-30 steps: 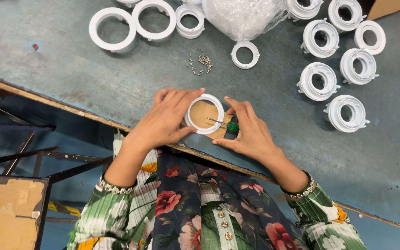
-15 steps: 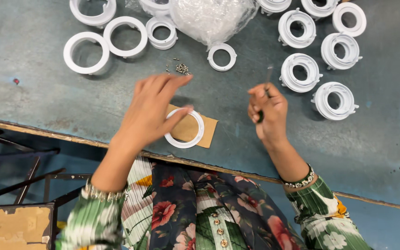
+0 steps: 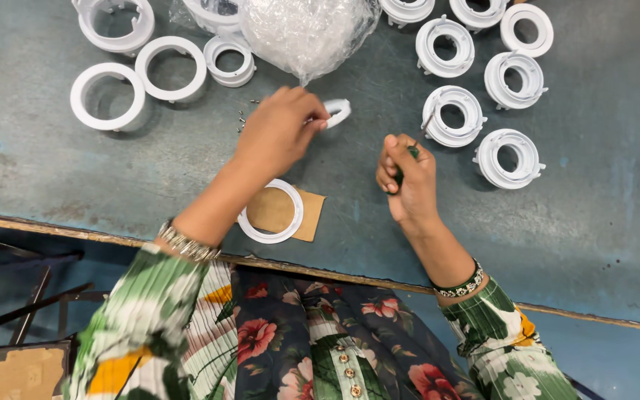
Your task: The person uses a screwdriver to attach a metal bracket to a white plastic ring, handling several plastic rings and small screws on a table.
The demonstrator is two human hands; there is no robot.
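My left hand (image 3: 281, 132) reaches forward over the grey table, its fingertips closed on a small white plastic ring (image 3: 337, 112). My right hand (image 3: 405, 178) is curled into a fist around a small green-handled screwdriver (image 3: 412, 152), held just above the table. A larger white ring (image 3: 270, 212) lies on a brown cardboard square (image 3: 309, 215) near the table's front edge, between my two arms and touched by neither hand. A few tiny screws (image 3: 244, 117) lie just left of my left hand.
Several white rings (image 3: 107, 96) lie at the back left. Several white ring assemblies with tabs (image 3: 509, 157) are at the back right. A clear plastic bag (image 3: 305, 33) sits at the back centre. The table's front edge (image 3: 53, 230) runs below my arms.
My left hand left the ring on the cardboard and reached forward to the small white ring. My right hand lifted away with the screwdriver and closed into a fist.
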